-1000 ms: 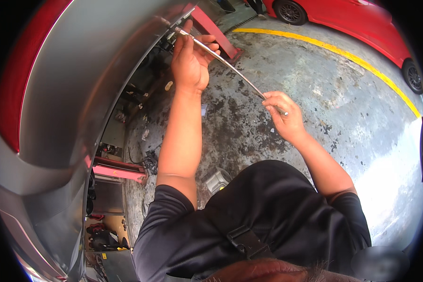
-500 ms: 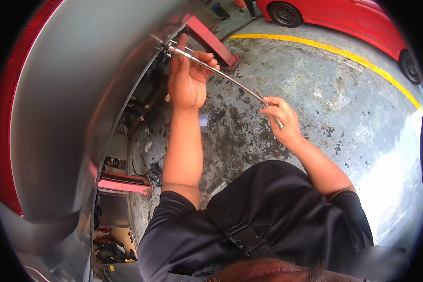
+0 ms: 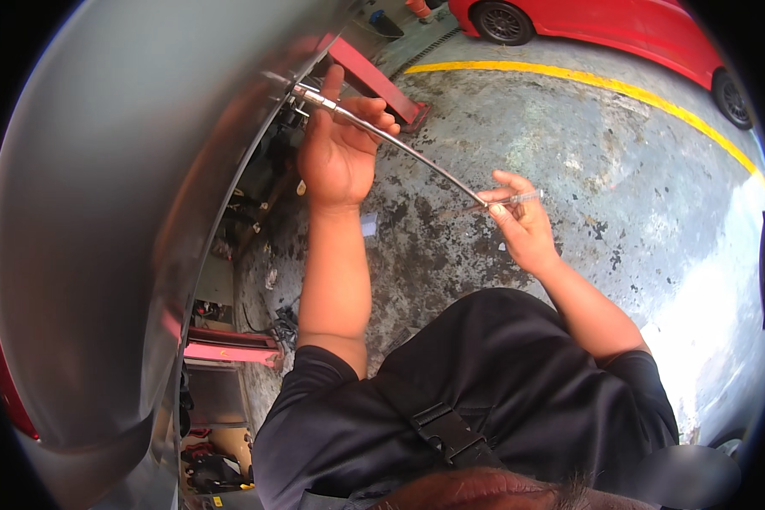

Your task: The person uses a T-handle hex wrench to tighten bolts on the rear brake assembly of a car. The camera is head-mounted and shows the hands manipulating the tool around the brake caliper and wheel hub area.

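Note:
A long metal T-handle socket wrench (image 3: 425,159) runs slantwise from the lower edge of a dark grey car body panel (image 3: 102,212) toward my right side. My right hand (image 3: 523,228) pinches its crossbar end between thumb and fingers, with part of the bar sticking out to the right. Near the car, my left hand (image 3: 340,161) is open, palm up, fingers apart, and the wrench's shaft lies across it. The far tip of the wrench meets the panel edge; what it engages there is hidden.
Red lift arms (image 3: 378,81) reach under the car, another pink-red one (image 3: 229,350) nearer me. The worn grey floor (image 3: 586,170) carries a curved yellow line (image 3: 586,76). A red car (image 3: 603,34) stands beyond it. Tools and parts (image 3: 217,463) lie at lower left.
My right hand has turned the crossbar, which now points rightward instead of slanting down. The left hand stays beneath the shaft. The view has shifted slightly.

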`<state>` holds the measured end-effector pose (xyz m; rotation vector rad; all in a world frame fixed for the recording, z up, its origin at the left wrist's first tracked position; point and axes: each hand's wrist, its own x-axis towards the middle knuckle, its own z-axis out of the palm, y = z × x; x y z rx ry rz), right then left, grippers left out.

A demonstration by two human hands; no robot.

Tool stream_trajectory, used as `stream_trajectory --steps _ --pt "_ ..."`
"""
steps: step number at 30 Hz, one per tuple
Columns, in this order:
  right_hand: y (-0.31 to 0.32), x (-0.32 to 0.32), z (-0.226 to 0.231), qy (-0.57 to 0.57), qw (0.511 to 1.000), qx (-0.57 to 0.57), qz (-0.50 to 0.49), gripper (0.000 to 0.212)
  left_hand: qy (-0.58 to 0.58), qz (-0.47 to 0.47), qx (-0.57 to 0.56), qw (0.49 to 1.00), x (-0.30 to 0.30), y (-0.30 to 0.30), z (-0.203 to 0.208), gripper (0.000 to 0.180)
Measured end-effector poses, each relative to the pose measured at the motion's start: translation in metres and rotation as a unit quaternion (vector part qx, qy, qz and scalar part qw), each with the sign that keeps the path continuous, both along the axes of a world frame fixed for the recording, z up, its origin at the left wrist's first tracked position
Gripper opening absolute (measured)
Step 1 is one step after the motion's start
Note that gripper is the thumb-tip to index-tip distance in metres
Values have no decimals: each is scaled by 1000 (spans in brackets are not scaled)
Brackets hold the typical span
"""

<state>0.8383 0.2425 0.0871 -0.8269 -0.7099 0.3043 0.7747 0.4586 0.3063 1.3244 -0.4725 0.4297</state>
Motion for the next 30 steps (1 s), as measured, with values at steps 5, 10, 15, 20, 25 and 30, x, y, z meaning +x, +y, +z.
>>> stream_trajectory --steps 5,10,15,20,25,30 --pt "-11 -13 20 290 915 68 272 77 18 15 48 999 -7 0 -29 55" --pt "-4 -16 26 347 869 38 351 60 25 -11 68 997 -15 -7 -44 45" --pt "-4 -17 11 121 980 -61 148 44 16 56 71 996 -17 -9 -44 27" --pt "6 -15 -20 193 950 40 244 33 31 72 60 995 -19 -12 -40 20" --pt "3 -30 9 317 924 -80 200 37 35 85 71 993 -15 -20 -32 16" --pt "8 -36 0 61 994 -62 67 47 40 168 76 982 -13 -22 -32 19"
